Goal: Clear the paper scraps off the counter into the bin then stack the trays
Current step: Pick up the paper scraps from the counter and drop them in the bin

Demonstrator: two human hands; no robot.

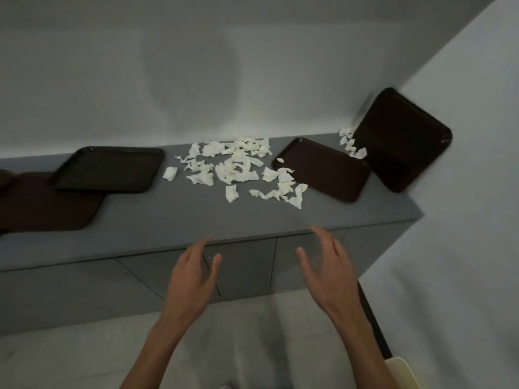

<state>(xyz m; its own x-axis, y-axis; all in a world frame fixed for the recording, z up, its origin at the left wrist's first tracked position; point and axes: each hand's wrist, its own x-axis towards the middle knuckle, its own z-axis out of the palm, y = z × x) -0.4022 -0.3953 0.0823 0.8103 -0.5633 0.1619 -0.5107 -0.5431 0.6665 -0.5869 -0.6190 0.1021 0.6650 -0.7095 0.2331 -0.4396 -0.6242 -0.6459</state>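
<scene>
Counter: grey counter [168,220] set against a bare pale wall [196,66], with cupboard doors [241,265] below it, directly behind the hands.
Left hand: left hand [191,279] hovers just short of the counter's front edge, fingers spread wide, holding nothing.
Right hand: right hand [328,270] beside it, equally wide and empty; both look poised to sweep or gather, judging by the spread.
Paper scraps: main litter of paper scraps [236,167] lies beyond both hands, well apart from them, roughly between their lines of reach.
Small clump of scraps: small clump of scraps [351,143] sits beyond and outside the right hand, wedged at the foot of the leaning tray.
Right-side trays: leaning tray [401,138] is propped against the corner wall; flat tray [325,169] lies beyond the right hand, with scraps spilling over its near corner.
Left-side trays: far left tray [109,168] rests partly on near left tray [47,203], both beyond and outside the left hand.
Cut off: near left tray runs out of view, as does something dark beyond it.
Unclear: whether flat tray touches or slips under leaning tray cannot be told.
Bin: none certain; pale rim [401,372] below the right forearm may be it. Fingertips are blurred.
</scene>
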